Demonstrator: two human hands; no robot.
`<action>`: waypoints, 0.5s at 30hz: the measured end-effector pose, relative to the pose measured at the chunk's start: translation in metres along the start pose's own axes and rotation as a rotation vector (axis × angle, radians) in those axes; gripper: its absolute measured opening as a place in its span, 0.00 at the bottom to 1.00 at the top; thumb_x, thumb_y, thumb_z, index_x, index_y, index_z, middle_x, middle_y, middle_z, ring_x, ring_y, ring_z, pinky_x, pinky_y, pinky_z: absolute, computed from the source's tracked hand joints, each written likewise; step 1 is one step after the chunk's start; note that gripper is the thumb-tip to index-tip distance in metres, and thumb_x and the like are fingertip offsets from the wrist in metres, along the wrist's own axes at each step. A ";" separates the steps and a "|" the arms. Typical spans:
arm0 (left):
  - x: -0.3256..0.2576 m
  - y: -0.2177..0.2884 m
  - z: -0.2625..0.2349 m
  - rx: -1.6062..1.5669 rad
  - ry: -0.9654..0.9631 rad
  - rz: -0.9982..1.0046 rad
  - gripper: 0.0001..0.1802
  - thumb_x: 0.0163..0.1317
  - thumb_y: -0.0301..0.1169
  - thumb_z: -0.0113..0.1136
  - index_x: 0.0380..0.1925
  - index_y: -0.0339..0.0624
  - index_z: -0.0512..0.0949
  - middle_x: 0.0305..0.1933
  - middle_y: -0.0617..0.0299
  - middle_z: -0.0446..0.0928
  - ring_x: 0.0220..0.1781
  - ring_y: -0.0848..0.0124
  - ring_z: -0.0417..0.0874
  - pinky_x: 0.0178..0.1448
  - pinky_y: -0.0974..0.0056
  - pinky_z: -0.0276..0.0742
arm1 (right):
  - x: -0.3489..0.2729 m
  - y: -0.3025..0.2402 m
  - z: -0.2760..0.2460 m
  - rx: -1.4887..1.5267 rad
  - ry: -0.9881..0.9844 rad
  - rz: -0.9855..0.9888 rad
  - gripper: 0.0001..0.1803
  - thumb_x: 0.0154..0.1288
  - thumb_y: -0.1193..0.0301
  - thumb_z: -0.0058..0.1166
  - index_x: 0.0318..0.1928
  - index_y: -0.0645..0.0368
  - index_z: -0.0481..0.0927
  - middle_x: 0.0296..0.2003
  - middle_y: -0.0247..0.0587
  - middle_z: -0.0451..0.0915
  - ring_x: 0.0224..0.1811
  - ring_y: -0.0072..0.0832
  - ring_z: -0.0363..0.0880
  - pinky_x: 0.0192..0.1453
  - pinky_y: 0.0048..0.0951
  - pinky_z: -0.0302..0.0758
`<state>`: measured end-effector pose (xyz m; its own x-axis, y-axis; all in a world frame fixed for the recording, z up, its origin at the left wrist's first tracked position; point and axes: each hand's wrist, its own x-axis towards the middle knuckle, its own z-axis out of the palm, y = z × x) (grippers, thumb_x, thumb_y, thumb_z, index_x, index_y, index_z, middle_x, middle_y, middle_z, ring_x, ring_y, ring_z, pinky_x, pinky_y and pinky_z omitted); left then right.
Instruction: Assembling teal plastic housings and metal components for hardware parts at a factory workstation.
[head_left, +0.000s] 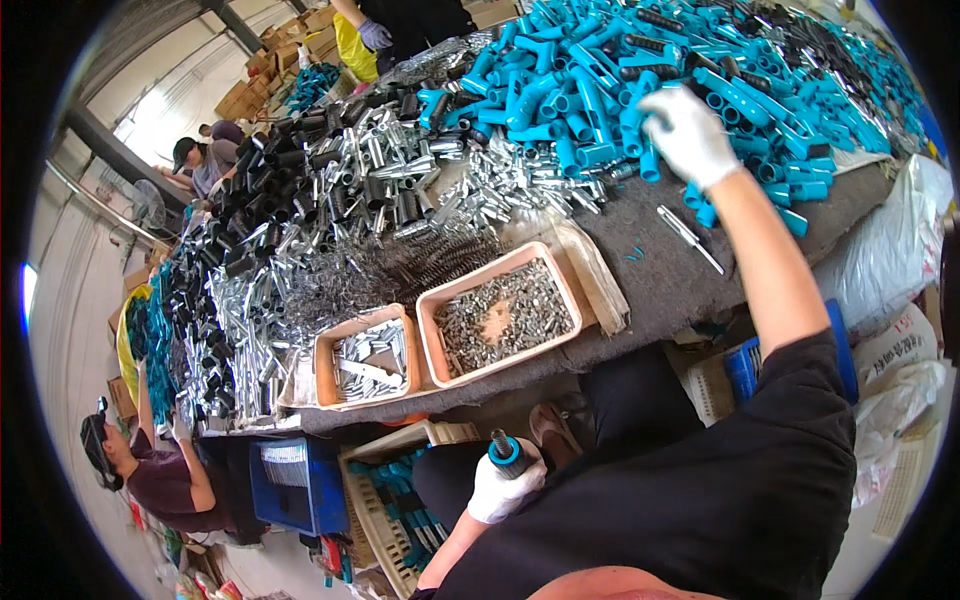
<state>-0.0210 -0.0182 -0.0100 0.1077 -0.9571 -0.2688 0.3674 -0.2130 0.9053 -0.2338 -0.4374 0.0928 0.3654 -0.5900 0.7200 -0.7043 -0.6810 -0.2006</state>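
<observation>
On one table (690, 290), two trays (510, 358); left fingers (532, 478) around one threaded part (508, 456), grip of right fingers (665, 105) unclear.

Handles (592, 106) R of springs (450, 262), behind pts. tray (510, 356)

"What covers your hands?"
"A plain white fabric glove (686, 128) on my right hand (692, 138), and a matching white glove (497, 495) on my left hand (505, 488). Each ends near the wrist."
"And your clothes?"
"A loose black short-sleeved top (650, 505), its right sleeve (800, 395) stopping near my elbow, and plain black trousers (640, 400)."
</observation>
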 end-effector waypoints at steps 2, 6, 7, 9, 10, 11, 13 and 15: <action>0.005 0.002 0.001 0.048 0.025 -0.017 0.09 0.54 0.23 0.65 0.33 0.37 0.74 0.28 0.62 0.76 0.26 0.75 0.76 0.32 0.69 0.73 | 0.040 0.059 0.012 -0.175 -0.021 0.127 0.18 0.59 0.71 0.52 0.51 0.50 0.78 0.49 0.47 0.76 0.51 0.45 0.76 0.55 0.42 0.74; -0.002 -0.003 -0.010 0.271 0.098 -0.062 0.13 0.55 0.31 0.67 0.37 0.40 0.76 0.31 0.62 0.77 0.30 0.74 0.77 0.37 0.68 0.74 | 0.088 0.077 0.062 -0.233 -0.142 0.061 0.24 0.59 0.75 0.44 0.57 0.51 0.75 0.61 0.49 0.70 0.62 0.47 0.69 0.66 0.42 0.67; 0.000 -0.005 -0.008 0.385 0.121 -0.018 0.16 0.54 0.32 0.68 0.39 0.39 0.76 0.31 0.60 0.77 0.30 0.73 0.77 0.37 0.68 0.74 | 0.087 0.087 0.070 -0.235 -0.133 -0.016 0.25 0.59 0.77 0.42 0.58 0.51 0.75 0.61 0.49 0.70 0.63 0.48 0.69 0.67 0.42 0.66; 0.018 0.000 -0.003 0.542 0.039 0.203 0.20 0.55 0.39 0.69 0.42 0.40 0.76 0.33 0.65 0.77 0.33 0.75 0.76 0.41 0.67 0.74 | 0.083 0.186 0.084 -0.292 -0.230 -0.056 0.26 0.61 0.79 0.36 0.60 0.58 0.72 0.62 0.56 0.68 0.63 0.48 0.69 0.68 0.42 0.64; 0.018 0.009 0.000 0.463 0.049 0.122 0.20 0.56 0.41 0.67 0.43 0.40 0.75 0.33 0.65 0.77 0.35 0.74 0.76 0.42 0.66 0.73 | 0.089 0.190 0.098 -0.231 -0.347 0.039 0.27 0.61 0.81 0.34 0.62 0.62 0.70 0.61 0.59 0.68 0.64 0.49 0.68 0.69 0.42 0.63; 0.016 0.019 0.002 0.397 -0.008 0.043 0.18 0.57 0.39 0.66 0.43 0.42 0.76 0.32 0.64 0.77 0.35 0.75 0.76 0.42 0.66 0.73 | 0.091 0.219 0.102 -0.231 -0.388 0.031 0.28 0.62 0.83 0.32 0.64 0.62 0.67 0.61 0.59 0.68 0.65 0.49 0.65 0.71 0.42 0.60; 0.019 0.000 -0.004 0.419 -0.016 0.042 0.16 0.58 0.38 0.65 0.42 0.43 0.76 0.31 0.64 0.77 0.34 0.75 0.75 0.41 0.67 0.73 | 0.103 0.247 0.114 -0.505 -0.531 0.051 0.32 0.62 0.84 0.30 0.68 0.55 0.59 0.66 0.54 0.61 0.69 0.48 0.58 0.73 0.42 0.54; 0.017 -0.007 0.000 0.410 0.091 0.254 0.14 0.58 0.37 0.64 0.36 0.42 0.73 0.23 0.67 0.76 0.25 0.79 0.75 0.29 0.69 0.72 | 0.119 0.218 0.131 -0.536 -0.585 0.140 0.32 0.63 0.83 0.33 0.69 0.52 0.58 0.67 0.52 0.59 0.69 0.48 0.59 0.73 0.42 0.55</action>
<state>-0.0222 -0.0330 -0.0210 0.2341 -0.9716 -0.0338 -0.0728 -0.0522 0.9960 -0.2648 -0.7129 0.0477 0.4068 -0.8873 0.2175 -0.9094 -0.3705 0.1892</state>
